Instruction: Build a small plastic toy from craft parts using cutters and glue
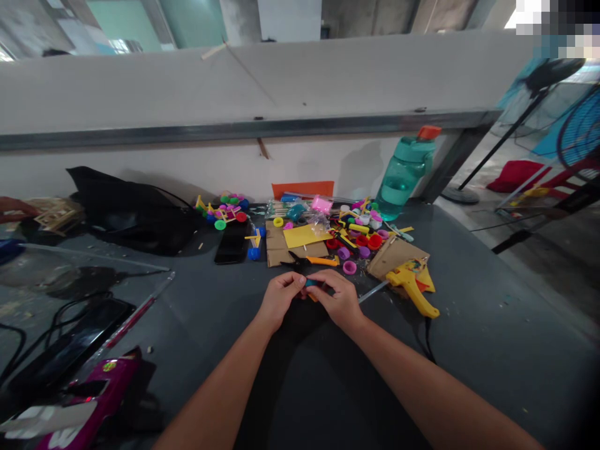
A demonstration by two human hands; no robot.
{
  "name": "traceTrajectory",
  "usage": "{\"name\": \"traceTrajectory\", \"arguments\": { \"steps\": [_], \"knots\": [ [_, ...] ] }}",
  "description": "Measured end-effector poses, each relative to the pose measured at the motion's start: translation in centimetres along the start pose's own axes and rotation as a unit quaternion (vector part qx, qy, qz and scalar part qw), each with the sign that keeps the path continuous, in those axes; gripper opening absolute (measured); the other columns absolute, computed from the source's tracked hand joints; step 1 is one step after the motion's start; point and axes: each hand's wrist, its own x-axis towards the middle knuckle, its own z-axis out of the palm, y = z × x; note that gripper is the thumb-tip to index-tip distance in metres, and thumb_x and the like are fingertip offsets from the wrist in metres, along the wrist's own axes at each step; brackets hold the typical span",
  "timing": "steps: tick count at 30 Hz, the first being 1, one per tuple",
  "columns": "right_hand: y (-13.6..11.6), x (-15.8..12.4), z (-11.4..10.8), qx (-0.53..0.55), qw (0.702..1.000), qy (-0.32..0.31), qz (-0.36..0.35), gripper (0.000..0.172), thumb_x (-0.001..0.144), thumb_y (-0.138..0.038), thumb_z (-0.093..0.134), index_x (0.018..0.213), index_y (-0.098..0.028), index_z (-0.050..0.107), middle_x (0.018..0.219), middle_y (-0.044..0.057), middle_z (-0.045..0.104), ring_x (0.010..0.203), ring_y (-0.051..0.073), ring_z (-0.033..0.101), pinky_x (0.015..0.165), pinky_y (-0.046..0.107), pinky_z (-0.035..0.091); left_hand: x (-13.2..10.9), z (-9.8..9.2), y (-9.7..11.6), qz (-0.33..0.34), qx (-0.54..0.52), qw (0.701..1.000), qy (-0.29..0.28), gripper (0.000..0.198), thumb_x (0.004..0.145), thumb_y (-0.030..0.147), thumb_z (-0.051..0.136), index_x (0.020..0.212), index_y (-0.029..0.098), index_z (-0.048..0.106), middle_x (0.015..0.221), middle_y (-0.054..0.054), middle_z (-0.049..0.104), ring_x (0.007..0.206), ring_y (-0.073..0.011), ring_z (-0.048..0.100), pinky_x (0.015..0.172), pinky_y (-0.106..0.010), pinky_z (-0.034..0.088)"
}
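Note:
My left hand (pixel 280 295) and my right hand (pixel 335 297) meet over the middle of the dark table (pixel 469 350). Both are pinched on a small craft piece (pixel 311 284) with blue and orange parts, held between the fingertips of both hands. What the piece is exactly I cannot make out. Just beyond the hands lie black-handled scissors (pixel 300 262) with an orange handle part, on brown cardboard (pixel 281 250) with a yellow sheet (pixel 304 235). A yellow glue gun (pixel 412 287) lies to the right of my right hand.
Several coloured bottle caps (pixel 360 240) and sticks are scattered behind the hands. A teal bottle (pixel 404 175) stands at the back right, a black phone (pixel 232 245) and a black bag (pixel 135 212) at the left. A pink glue gun (pixel 98 390) lies near left.

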Motion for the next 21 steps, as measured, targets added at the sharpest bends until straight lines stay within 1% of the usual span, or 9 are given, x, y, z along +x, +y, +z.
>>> {"name": "traceTrajectory", "arguments": {
  "steps": [5, 10, 12, 15, 18, 21],
  "knots": [
    [0.02, -0.06, 0.07, -0.004, 1.0, 0.006, 0.007, 0.015, 0.075, -0.02, 0.061, 0.089, -0.023, 0.066, 0.086, 0.004, 0.065, 0.078, 0.016, 0.06, 0.064, 0.027, 0.05, 0.07, 0.13, -0.01, -0.01, -0.009, 1.0, 0.008, 0.031, 0.074, 0.043, 0.059, 0.069, 0.013, 0.061, 0.059, 0.0, 0.056, 0.057, -0.0104, 0.051, 0.058, -0.023, 0.042],
    [0.17, -0.08, 0.06, -0.011, 1.0, 0.004, -0.002, 0.016, 0.075, -0.019, 0.061, 0.089, -0.023, 0.067, 0.085, 0.004, 0.066, 0.08, 0.017, 0.06, 0.067, 0.028, 0.05, 0.12, 0.08, -0.12, -0.009, 0.006, 1.0, -0.013, 0.028, 0.074, 0.041, 0.061, 0.067, 0.013, 0.06, 0.06, 0.001, 0.056, 0.057, -0.0096, 0.05, 0.059, -0.023, 0.042],
    [0.19, -0.07, 0.04, -0.015, 1.0, 0.003, -0.001, 0.015, 0.076, -0.02, 0.061, 0.089, -0.023, 0.067, 0.085, 0.004, 0.066, 0.08, 0.017, 0.06, 0.069, 0.029, 0.05, 0.11, 0.06, -0.17, -0.006, 0.006, 1.0, -0.009, 0.029, 0.075, 0.041, 0.059, 0.067, 0.013, 0.06, 0.06, 0.001, 0.056, 0.057, -0.0096, 0.05, 0.059, -0.023, 0.041],
    [0.06, -0.03, 0.0, -0.019, 1.0, 0.009, 0.005, 0.015, 0.075, -0.021, 0.062, 0.089, -0.023, 0.067, 0.084, 0.004, 0.066, 0.078, 0.017, 0.06, 0.067, 0.028, 0.049, 0.07, 0.08, -0.16, -0.005, -0.005, 1.0, -0.003, 0.029, 0.077, 0.041, 0.057, 0.068, 0.014, 0.06, 0.06, 0.001, 0.056, 0.057, -0.0099, 0.051, 0.059, -0.023, 0.041],
    [-0.15, 0.01, -0.01, -0.02, 1.0, 0.01, 0.017, 0.014, 0.075, -0.021, 0.062, 0.088, -0.022, 0.067, 0.085, 0.004, 0.066, 0.077, 0.016, 0.06, 0.064, 0.026, 0.049, 0.04, 0.07, -0.01, -0.004, -0.001, 1.0, -0.008, 0.027, 0.074, 0.039, 0.06, 0.067, 0.014, 0.059, 0.06, 0.0, 0.056, 0.058, -0.01, 0.051, 0.059, -0.023, 0.041],
    [-0.27, 0.02, 0.02, -0.018, 1.0, 0.001, 0.025, 0.018, 0.073, -0.022, 0.063, 0.091, -0.022, 0.066, 0.086, 0.004, 0.065, 0.074, 0.015, 0.06, 0.061, 0.025, 0.048, 0.04, 0.05, 0.16, -0.003, 0.01, 1.0, -0.006, 0.026, 0.073, 0.038, 0.062, 0.065, 0.014, 0.059, 0.059, 0.001, 0.055, 0.057, -0.0095, 0.05, 0.058, -0.022, 0.04]
  ]
}}
